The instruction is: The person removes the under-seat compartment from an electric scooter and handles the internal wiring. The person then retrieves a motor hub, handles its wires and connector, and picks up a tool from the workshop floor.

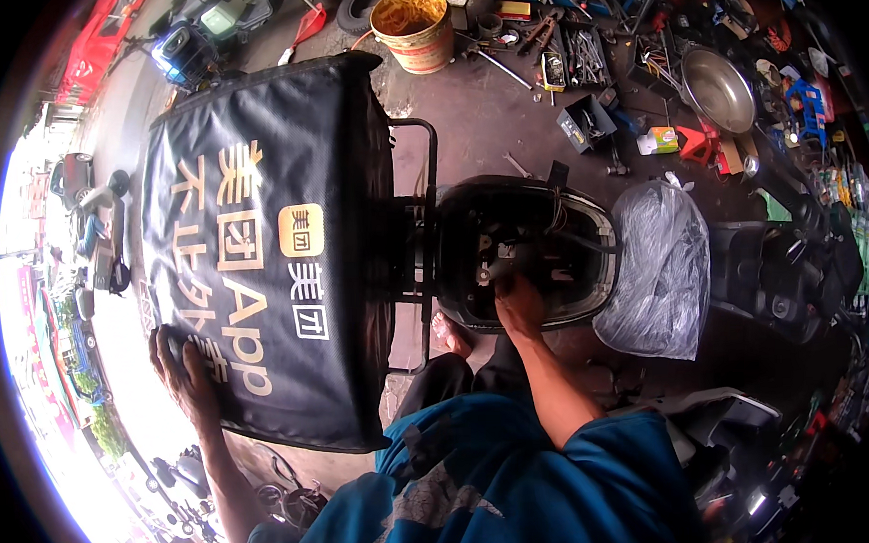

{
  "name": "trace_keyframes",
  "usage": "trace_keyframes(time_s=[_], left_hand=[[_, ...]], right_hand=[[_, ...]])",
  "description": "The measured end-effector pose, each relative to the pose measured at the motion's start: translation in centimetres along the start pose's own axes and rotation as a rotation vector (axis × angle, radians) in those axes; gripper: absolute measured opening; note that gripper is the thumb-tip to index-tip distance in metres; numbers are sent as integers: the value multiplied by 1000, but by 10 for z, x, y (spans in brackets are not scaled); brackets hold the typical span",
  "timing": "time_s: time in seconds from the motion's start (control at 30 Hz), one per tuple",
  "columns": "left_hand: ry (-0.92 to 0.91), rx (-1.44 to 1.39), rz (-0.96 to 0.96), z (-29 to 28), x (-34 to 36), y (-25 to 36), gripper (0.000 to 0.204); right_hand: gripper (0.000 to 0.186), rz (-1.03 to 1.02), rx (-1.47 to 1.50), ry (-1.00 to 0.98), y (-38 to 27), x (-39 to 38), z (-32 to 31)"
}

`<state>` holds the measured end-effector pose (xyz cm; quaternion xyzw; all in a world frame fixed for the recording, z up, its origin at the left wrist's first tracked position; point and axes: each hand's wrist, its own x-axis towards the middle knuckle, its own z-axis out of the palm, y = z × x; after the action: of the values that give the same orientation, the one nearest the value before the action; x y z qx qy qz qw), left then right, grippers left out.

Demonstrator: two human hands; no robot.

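A large black fabric delivery box (257, 115) with pale printed lettering sits on a scooter's rear rack (420, 128). My left hand (187, 376) grips its near left edge, fingers curled over the fabric. To the right of the box, an oval black compartment (578, 281) lies open, with dark cables and fittings inside. My right hand (517, 307) reaches into it, fingers curled round a dark piece that I cannot make out. A silvery plastic-covered seat or pad (650, 283) lies just right of the compartment, beside the scooter's dark front body (770, 279).
An orange-stained bucket (412, 47), scattered wrenches (585, 56), a tray of parts (587, 123) and a steel basin (715, 89) stand on the workshop floor above. Parked scooters (103, 226) and a bright street are at the left. My bare foot (451, 338) shows under the rack.
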<state>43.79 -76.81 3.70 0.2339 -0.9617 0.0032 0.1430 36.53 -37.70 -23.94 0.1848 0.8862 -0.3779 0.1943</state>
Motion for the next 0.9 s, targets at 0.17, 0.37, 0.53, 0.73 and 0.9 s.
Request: trace_keyframes(time_s=[0.17, 0.37, 0.53, 0.73, 0.9], left_hand=[[-10, 11, 8, -2, -1, 8, 46], [-49, 119, 26, -10, 8, 2, 47], [-129, -87, 11, 5, 53, -2, 52], [-80, 134, 467, 28, 96, 19, 55], [6, 209, 638, 54, 127, 26, 52]], right_hand=[[33, 58, -64, 73, 4, -2, 9], [33, 75, -59, 155, 4, -3, 13], [33, 71, -61, 227, 12, -1, 14], [33, 138, -61, 206, 3, -4, 4], [33, 124, -35, 278, 7, -5, 14]])
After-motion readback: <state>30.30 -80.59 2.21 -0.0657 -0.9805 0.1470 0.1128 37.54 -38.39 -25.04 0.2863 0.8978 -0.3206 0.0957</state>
